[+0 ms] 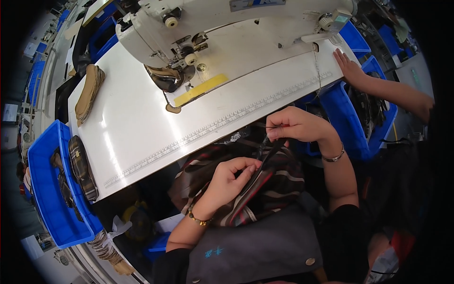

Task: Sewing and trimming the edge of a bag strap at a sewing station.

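Note:
My left hand is closed in a pinch on a narrow dark strip above my lap. Higher up and to the right, my right hand pinches the strip's upper end. A thin dark and red item shows at the right fingertips; its kind is too small to make out. Brown cloth with red and pale stripes lies bunched beneath both hands. At the far side, a dark brown curved piece rests by the needle area of a white sewing machine.
A ruler scale runs along the white table's near edge. Tan pieces are stacked at its left. Blue bins stand left and right, both holding dark pieces. Another person's hand touches the table's right end.

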{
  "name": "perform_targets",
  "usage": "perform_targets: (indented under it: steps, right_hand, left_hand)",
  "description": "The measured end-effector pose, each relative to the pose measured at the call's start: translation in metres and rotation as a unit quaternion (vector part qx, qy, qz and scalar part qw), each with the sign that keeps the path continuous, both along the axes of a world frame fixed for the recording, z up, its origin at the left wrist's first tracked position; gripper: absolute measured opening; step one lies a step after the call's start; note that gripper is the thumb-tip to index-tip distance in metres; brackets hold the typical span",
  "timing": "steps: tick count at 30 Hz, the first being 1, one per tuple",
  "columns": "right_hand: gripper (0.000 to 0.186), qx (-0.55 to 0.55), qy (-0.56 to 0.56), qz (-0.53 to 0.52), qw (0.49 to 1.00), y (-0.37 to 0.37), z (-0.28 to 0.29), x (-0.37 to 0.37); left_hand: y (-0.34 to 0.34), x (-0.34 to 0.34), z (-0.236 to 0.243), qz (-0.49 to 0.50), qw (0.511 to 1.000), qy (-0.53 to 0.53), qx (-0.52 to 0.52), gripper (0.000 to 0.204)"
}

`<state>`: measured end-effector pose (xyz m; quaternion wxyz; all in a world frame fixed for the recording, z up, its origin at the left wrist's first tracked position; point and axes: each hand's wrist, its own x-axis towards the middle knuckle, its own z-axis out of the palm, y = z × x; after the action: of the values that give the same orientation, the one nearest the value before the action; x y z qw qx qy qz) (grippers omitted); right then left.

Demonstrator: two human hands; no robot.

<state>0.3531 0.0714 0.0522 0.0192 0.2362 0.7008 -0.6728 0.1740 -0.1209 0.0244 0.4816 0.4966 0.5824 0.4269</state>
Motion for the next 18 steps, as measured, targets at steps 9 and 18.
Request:
perform_targets:
  steps: [9, 18]
  right_hand:
    - [0.016, 0.082, 0.004, -0.001, 0.997, -0.004, 0.002, -0.012]
    - [0.025, 0.476, 0.197, -0.291, 0.806, -0.087, -0.028, 0.03]
  left_hand:
    - [0.018, 0.013, 0.005, -0.045, 0.977, -0.188, -0.091, 0.023]
    - [0.014, 0.011, -0.018, 0.032, 0.859, -0.473, -0.195, 0.032]
